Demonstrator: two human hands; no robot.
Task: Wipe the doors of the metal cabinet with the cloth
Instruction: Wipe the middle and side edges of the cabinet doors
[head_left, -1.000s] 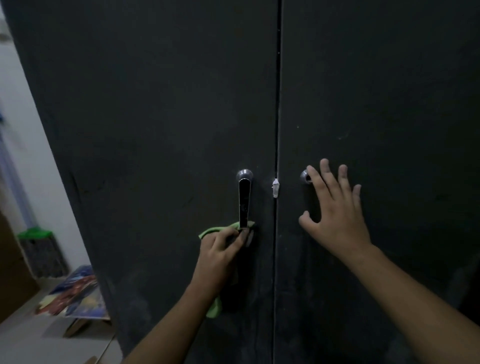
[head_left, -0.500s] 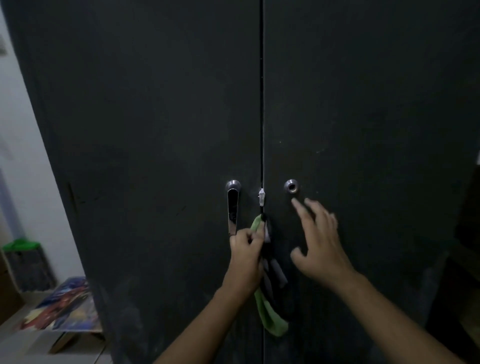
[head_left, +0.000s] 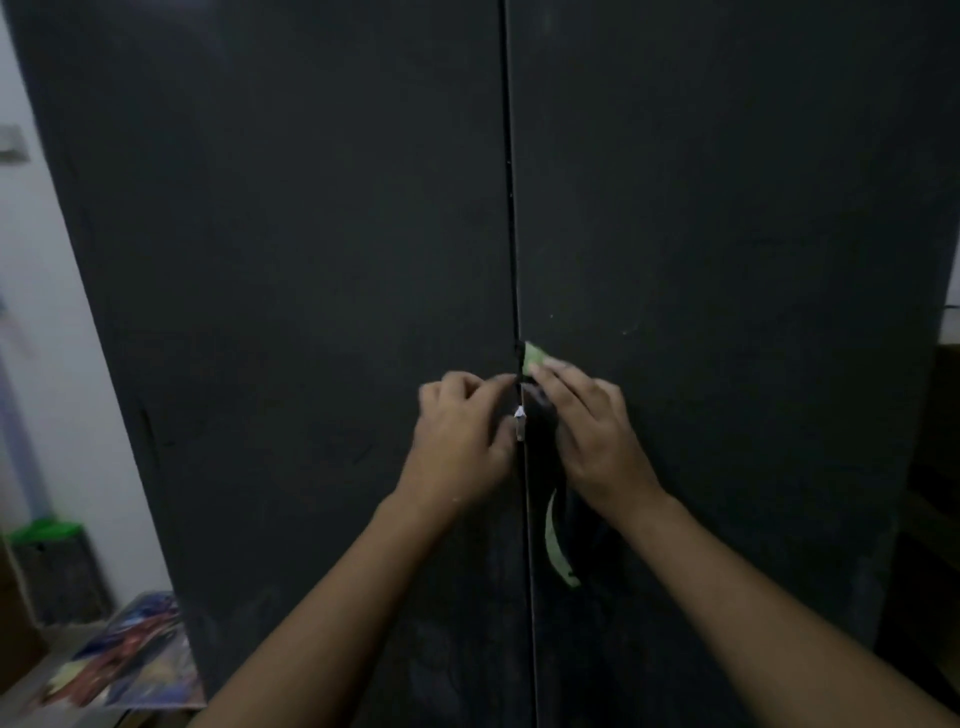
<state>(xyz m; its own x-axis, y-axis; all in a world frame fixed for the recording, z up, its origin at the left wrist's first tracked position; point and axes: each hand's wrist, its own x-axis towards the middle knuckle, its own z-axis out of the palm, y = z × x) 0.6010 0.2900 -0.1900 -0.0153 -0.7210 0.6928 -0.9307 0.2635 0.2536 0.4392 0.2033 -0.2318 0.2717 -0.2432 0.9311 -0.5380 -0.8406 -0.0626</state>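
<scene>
Right hand (head_left: 592, 431) now presses limp green cloth (head_left: 535, 357) against matte door (head_left: 727, 208).

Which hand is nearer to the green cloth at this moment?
Right. The right hand lies over the green cloth on the right door; the left hand is beside it, across the door seam.

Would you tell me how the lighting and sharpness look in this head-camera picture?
Head view: dim overall, the cabinet doors nearly black with little detail; head view: the left hand and right hand smear with motion blur, so their grip on the green cloth is unclear; head view: the wall is brightest, and wide-angle distortion slants the cabinet's edge.
</scene>
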